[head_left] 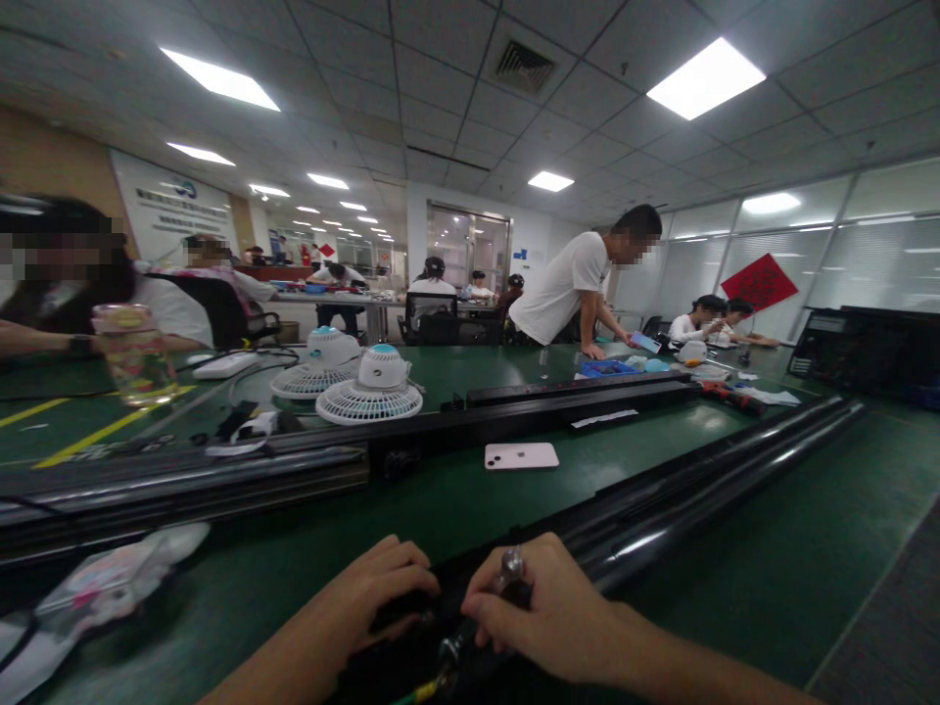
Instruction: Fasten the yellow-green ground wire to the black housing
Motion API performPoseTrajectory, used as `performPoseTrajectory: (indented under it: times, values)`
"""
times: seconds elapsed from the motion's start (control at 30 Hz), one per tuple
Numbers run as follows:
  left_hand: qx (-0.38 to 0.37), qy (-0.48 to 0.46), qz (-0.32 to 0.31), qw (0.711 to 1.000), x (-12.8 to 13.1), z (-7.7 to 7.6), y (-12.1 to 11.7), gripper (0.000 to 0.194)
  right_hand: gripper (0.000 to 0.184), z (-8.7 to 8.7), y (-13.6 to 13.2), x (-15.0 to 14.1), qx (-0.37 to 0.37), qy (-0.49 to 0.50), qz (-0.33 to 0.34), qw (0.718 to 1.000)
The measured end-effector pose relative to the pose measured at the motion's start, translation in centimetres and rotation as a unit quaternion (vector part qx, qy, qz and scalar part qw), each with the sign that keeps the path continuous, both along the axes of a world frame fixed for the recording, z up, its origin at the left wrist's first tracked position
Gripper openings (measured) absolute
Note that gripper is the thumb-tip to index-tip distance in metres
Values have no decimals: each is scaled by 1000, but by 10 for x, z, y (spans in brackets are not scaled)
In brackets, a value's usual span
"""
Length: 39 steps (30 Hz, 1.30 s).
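Note:
Near the bottom middle, a long black bar point(411, 641) lies partly under both hands. My left hand point(371, 597) has its fingers bent over this bar, the thumb lower down; part of the grip is lost in shadow. To its right, my right hand point(550, 612) is closed round a shiny metal tool point(512, 565) with a rounded upper end, its exact kind hidden by the fingers. Below that fist shows a metal fitting point(453, 646), with a green and yellow wire point(422, 692) beside it. A pink phone point(521, 456) lies beyond my hands.
Long black tubes point(705, 490) stretch away to the right, and more bars point(183, 490) lie at left. Two white fans point(371, 392), a drink bottle point(136, 357), a plastic bag point(110, 587) and a blue tray point(608, 368) are on the green table point(808, 548). A standing person point(565, 284) leans on it.

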<state>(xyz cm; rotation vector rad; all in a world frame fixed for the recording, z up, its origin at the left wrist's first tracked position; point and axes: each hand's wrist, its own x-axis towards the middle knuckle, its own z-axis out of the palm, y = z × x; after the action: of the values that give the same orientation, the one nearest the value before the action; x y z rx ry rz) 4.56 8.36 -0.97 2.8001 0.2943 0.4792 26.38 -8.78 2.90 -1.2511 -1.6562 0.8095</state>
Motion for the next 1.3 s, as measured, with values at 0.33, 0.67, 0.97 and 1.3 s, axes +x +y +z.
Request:
performPoseTrajectory:
  times: [0.33,0.67,0.97,1.3]
  values:
    - [-37,24,8,999,1,15,-6,15,15,-3,-1,-5,29,7,-13,999]
    - [-77,53,12,996,-2,41,-24,22,16,-5,-1,-5,36,9,-12,999]
    - [-63,47,14,997,1,31,-18,19,19,-6,-2,-3,28,2,0,1000]
    - [-73,66,24,995,1,36,-22,19,15,-6,-4,-4,46,-3,-6,999]
